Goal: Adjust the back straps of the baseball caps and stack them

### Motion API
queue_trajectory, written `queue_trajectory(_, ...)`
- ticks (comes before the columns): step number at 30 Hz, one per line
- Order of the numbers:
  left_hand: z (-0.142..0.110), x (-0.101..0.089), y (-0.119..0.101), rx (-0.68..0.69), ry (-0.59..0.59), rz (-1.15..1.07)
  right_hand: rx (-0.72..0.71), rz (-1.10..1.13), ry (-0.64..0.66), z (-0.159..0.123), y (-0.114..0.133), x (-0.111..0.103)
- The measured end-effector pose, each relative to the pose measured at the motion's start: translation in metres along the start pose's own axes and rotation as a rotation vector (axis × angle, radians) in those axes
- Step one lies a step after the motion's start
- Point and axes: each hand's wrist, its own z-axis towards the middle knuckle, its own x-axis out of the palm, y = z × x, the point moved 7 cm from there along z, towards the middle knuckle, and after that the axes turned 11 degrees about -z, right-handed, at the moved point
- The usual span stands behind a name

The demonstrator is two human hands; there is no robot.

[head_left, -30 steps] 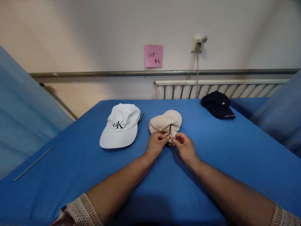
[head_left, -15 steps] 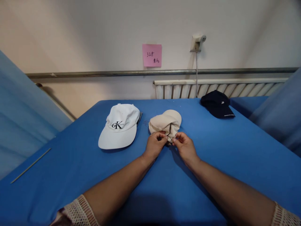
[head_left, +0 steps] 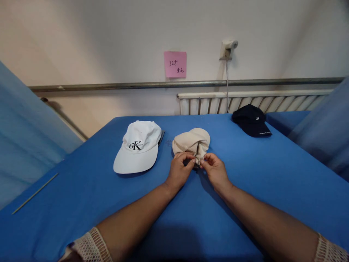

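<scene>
A beige baseball cap (head_left: 188,141) lies in the middle of the blue-covered surface (head_left: 174,203), its brim pointing away from me and its back bunched up. My left hand (head_left: 180,167) pinches the back edge of the cap between thumb and fingers. Close beside it, my right hand (head_left: 215,169) pinches the strap end at the same back edge. The fingertips nearly meet there, and the small fastening between them is partly hidden. To the left sits a white cap (head_left: 139,145) with black letters on its front, brim toward me.
A dark navy cap (head_left: 251,120) rests at the far right. A thin stick (head_left: 35,193) lies near the left edge. Behind are a metal rail (head_left: 122,86), a radiator (head_left: 253,100), a plugged socket (head_left: 227,50) and a pink note (head_left: 175,64). Blue curtains (head_left: 24,134) hang at both sides.
Hardly anything differs. My left fingers have shifted very slightly at the back of the beige cap; both hands keep their pinch. The view has moved a little.
</scene>
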Motion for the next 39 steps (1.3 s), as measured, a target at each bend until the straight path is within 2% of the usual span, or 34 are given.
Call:
queue_trajectory(4,-0.0021,-0.0011,-0.0047,0.063,-0.01,0.051,-0.011,0.016,0.004,0.0003,0.0,0.0002)
queue_trajectory(11,-0.0021,-0.0001,-0.005,0.078,0.003,0.1,-0.017,0.02,-0.013,0.0004,0.001,-0.0003)
queue_trajectory(20,0.0021,0.0018,0.0018,0.003,0.036,-0.005,-0.012,0.003,0.015,-0.0013,0.0049,0.0004)
queue_trajectory(27,0.002,0.0036,-0.0075,0.076,0.103,0.13,-0.009,0.007,-0.001,-0.0005,0.0032,-0.0008)
queue_trajectory(33,0.0038,0.0075,-0.0042,0.065,0.202,0.129,0.013,0.013,0.019,0.0005,0.0019,-0.0007)
queue_trajectory(35,0.0043,0.0063,-0.0031,0.067,0.191,0.128,0.024,0.024,0.047,-0.0001,0.0031,0.0011)
queue_trajectory(39,0.0041,0.0001,0.0005,0.051,0.089,0.137,0.026,0.036,0.083,-0.0019,0.0061,0.0041)
